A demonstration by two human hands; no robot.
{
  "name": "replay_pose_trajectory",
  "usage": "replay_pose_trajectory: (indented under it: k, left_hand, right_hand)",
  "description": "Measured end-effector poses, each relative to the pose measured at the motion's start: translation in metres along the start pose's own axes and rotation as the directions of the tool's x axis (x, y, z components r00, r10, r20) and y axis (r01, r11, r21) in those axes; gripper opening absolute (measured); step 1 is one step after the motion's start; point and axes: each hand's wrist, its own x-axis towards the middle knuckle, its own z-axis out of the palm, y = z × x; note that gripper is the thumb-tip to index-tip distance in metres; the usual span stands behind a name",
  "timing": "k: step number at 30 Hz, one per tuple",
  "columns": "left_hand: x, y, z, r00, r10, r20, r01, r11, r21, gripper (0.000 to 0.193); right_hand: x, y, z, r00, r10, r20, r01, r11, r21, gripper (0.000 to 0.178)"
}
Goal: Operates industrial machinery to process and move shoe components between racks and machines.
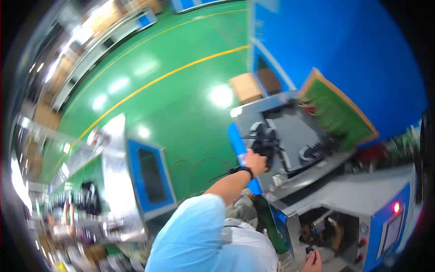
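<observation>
My left hand [256,162], with a dark band on its wrist, reaches over a grey work surface [294,131]. Its fingers are closed on a pair of black shoes [265,141] with pale edges; motion blurs the grip. Another dark shoe with white marks [311,152] lies farther right on the same surface. Low in the view, my right hand [312,261] has its fingers curled by a small dark thing, too blurred to name. Just beyond it gapes the opening of a grey and blue machine [362,195], with dark and brown parts [324,231] inside.
A green panel with a tan frame [337,111] leans behind the surface, before a big blue wall [344,50]. A cardboard box [245,88] stands beyond. To the left is a blue and silver cabinet [152,174]; another person's arms [68,215] show farther left. A red lamp [396,207] glows on the machine.
</observation>
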Motion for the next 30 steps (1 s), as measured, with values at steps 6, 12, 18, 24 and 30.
replay_pose_trajectory:
  k: [6, 12, 18, 24, 30]
  left_hand:
    - [-0.151, -0.099, -0.008, 0.988, -0.092, -0.127, 0.056, 0.963, -0.262, 0.046]
    - [-0.372, -0.24, -0.044, 0.861, -0.449, -0.238, 0.434, 0.893, -0.116, 0.049]
    - [-0.57, -0.394, -0.094, -0.043, -0.841, -0.54, 0.887, 0.216, -0.407, 0.065]
    - [-0.416, -0.375, -0.079, 0.064, -0.582, -0.811, 0.809, 0.506, -0.299, 0.032]
    - [-0.089, -0.138, 0.024, 0.891, -0.167, -0.422, 0.001, 0.93, -0.367, 0.043]
  right_hand:
    - [0.01, -0.032, 0.0, 0.985, -0.045, 0.169, 0.07, 0.987, -0.143, 0.04]
    - [0.029, 0.026, 0.028, 0.931, -0.328, 0.163, 0.321, 0.945, 0.065, 0.035]
    - [0.048, 0.019, 0.037, 0.896, -0.415, 0.16, 0.405, 0.91, 0.092, 0.029]
    - [0.113, -0.02, -0.024, 0.653, -0.566, -0.503, 0.518, 0.819, -0.248, 0.028]
    - [0.203, -0.052, -0.037, 0.695, -0.506, -0.511, 0.222, 0.827, -0.517, 0.064]
